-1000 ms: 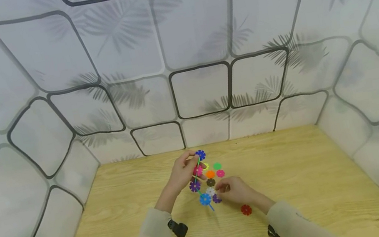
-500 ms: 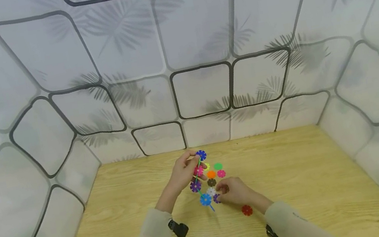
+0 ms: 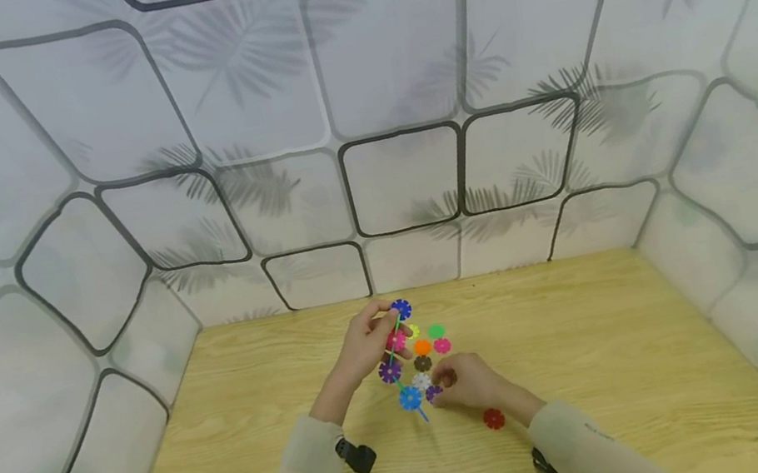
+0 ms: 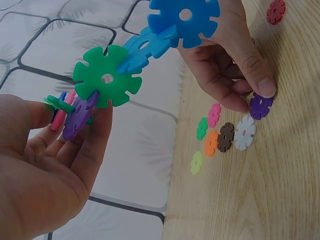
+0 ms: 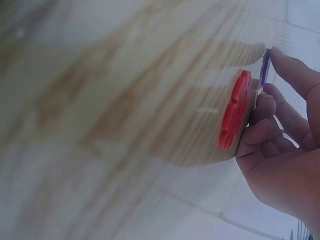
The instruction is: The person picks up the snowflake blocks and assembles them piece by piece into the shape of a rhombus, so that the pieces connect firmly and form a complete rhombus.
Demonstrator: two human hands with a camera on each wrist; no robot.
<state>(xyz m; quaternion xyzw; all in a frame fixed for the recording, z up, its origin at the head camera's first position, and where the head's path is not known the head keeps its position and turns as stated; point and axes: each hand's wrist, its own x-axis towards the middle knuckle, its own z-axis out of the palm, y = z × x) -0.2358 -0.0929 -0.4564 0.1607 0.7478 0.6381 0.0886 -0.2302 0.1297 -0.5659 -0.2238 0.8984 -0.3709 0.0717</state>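
Observation:
My left hand [image 3: 363,349] holds up a chain of interlocked notched plastic discs. In the left wrist view the chain shows blue discs [image 4: 160,10], a green disc [image 4: 120,65] and a purple disc [image 4: 77,120], with pink and dark blue pieces partly hidden among the fingers. Low over the table, my right hand [image 3: 476,382] pinches a loose purple disc [image 4: 260,109] by its edge between thumb and fingers. That disc [image 5: 265,70] stands on edge in the right wrist view. Beside it lies a white disc [image 4: 245,140].
Brown [image 4: 226,137], orange [image 4: 210,147], pink [image 4: 214,115], green [image 4: 201,128] and yellow [image 4: 196,163] discs lie grouped on the wooden table [image 3: 600,367]. A red disc [image 3: 493,419] lies near my right wrist. A patterned cloth wall [image 3: 407,181] rises behind the table.
My right fingers have taken hold of the loose purple disc, which is now tilted up a little. The left hand and its chain have barely moved.

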